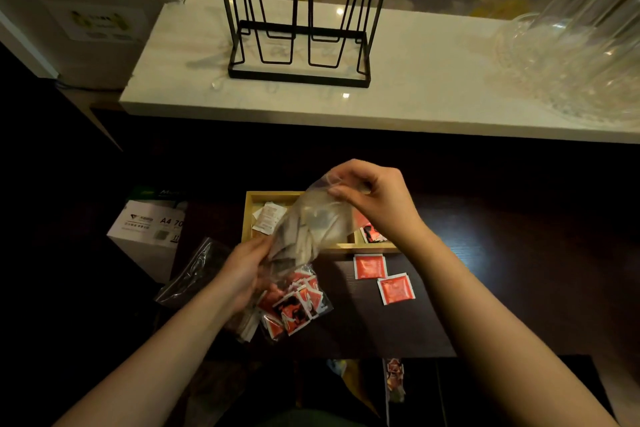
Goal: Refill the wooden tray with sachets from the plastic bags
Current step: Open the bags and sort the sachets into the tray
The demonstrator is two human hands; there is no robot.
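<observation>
A clear plastic bag of pale sachets hangs over the wooden tray. My right hand pinches its top edge, and my left hand grips its lower end. The tray holds white sachets on its left and a red sachet on its right. On the dark table below lies a second bag of red and white sachets. Two loose red sachets lie just in front of the tray.
An empty crumpled plastic bag lies left of my left hand. A white box of A4 paper stands further left. On the white marble counter behind stand a black wire rack and glassware.
</observation>
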